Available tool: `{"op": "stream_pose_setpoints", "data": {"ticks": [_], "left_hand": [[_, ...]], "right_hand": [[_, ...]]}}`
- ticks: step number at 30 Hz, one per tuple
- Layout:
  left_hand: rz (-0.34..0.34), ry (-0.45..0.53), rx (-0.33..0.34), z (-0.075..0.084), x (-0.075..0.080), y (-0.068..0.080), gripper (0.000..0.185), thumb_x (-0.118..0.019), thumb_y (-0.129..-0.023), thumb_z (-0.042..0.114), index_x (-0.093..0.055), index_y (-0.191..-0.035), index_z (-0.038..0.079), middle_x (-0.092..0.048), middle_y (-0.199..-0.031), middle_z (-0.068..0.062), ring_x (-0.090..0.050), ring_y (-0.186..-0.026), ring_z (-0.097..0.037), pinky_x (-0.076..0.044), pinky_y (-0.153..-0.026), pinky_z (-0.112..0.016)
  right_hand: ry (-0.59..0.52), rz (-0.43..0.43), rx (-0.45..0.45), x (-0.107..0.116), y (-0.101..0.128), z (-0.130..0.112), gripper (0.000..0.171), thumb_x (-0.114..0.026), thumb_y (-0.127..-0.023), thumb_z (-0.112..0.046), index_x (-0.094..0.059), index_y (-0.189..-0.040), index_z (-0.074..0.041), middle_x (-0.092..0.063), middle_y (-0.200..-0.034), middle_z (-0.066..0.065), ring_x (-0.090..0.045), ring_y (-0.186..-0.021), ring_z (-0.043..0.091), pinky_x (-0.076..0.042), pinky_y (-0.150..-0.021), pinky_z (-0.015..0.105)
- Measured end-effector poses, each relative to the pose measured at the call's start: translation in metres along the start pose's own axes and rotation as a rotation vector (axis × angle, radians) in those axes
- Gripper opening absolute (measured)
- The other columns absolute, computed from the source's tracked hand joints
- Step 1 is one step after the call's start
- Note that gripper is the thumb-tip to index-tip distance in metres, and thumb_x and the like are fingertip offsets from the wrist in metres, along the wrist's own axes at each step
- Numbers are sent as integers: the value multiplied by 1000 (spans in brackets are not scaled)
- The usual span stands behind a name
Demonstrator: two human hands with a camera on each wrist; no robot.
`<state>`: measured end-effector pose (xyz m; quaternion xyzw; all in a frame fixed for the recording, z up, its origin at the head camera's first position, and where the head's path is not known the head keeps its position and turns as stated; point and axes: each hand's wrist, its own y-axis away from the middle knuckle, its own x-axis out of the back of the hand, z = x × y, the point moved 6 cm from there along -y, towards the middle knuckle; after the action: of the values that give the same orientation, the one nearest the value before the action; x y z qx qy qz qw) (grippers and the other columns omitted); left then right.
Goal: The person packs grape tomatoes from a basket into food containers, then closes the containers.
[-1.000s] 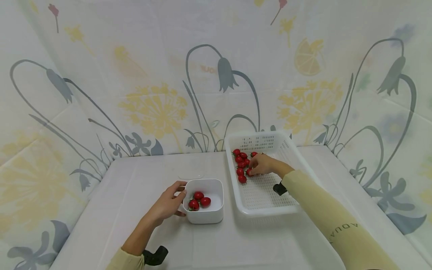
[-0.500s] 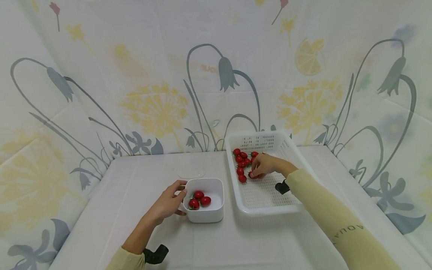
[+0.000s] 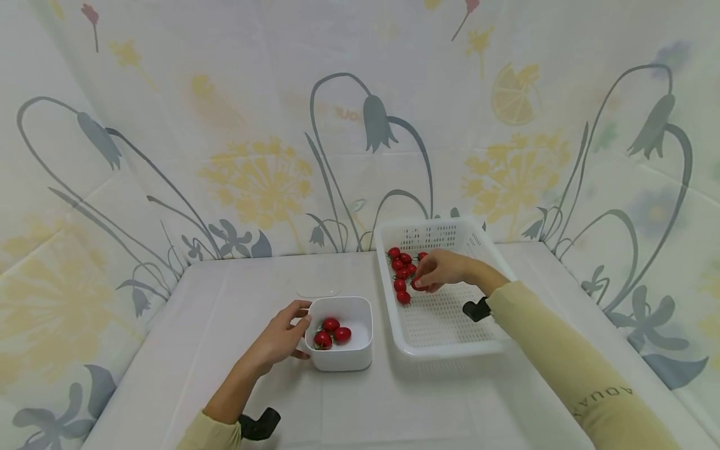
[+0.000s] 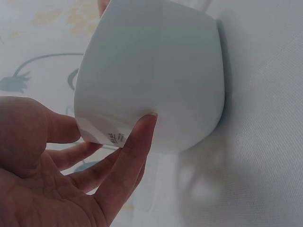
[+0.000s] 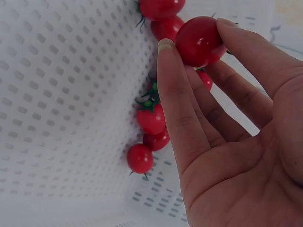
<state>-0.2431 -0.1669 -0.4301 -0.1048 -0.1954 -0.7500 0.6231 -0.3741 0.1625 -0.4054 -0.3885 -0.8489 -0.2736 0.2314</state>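
My right hand (image 3: 444, 269) pinches a red cherry tomato (image 5: 201, 41) between thumb and fingertips, over the white perforated basket (image 3: 405, 344). More cherry tomatoes (image 3: 398, 265) lie along the basket's left side, some with green stems, as the right wrist view shows. My left hand (image 3: 284, 334) holds the left side of a small white square container (image 3: 357, 359). In the left wrist view, the thumb is at its rim and a finger presses the outer wall (image 4: 156, 71). Inside sit three cherry tomatoes (image 3: 342, 335).
Behind the container, a clear flat lid-like piece (image 3: 319, 286) lies on the white-covered table (image 3: 236, 281). The basket stands to the right of the container. A flower-printed sheet (image 3: 253, 125) rises along the back and both sides of the table.
My right hand has risen slightly with a cherry tomato between its fingers, drawing away from the basket floor. The left hand and the container stay where they were.
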Motion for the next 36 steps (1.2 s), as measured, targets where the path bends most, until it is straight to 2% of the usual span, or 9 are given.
{"op": "stream_pose_setpoints", "data": {"ticks": [13,21,29,36], "left_hand": [[-1,2,-2,-2,0,1,36,-50,-108,17,-50,-143,9,-48,-148,-22,-63,-109,-36,-65,-64,-42],[3,-1,0,-2,0,0,36,-50,-108,17,-51,-143,9,-48,-148,-22,-64,-106,-34,-65,-64,-41],[4,-1,4,-1,0,1,36,-50,-108,17,-51,-143,9,-48,-148,-22,-64,-108,-35,-65,-64,-41],[-7,1,1,0,0,-1,37,-50,-108,18,-50,-144,9,-48,-149,-22,-64,-112,-37,-65,-65,-42]], "right_hand": [[-49,17,34,1,10,-10,24,-68,-98,-14,-67,-112,6,-73,-101,15,-72,-92,31,-61,-90,47],[-64,20,64,3,15,-17,21,-66,-100,-15,-68,-109,3,-73,-103,18,-70,-99,42,-62,-86,38],[-94,46,50,3,20,-27,22,-65,-100,-14,-68,-111,5,-73,-104,18,-71,-98,39,-62,-88,40],[-147,77,24,2,26,-37,26,-66,-99,-16,-66,-113,6,-72,-104,17,-72,-97,36,-60,-93,47]]}}
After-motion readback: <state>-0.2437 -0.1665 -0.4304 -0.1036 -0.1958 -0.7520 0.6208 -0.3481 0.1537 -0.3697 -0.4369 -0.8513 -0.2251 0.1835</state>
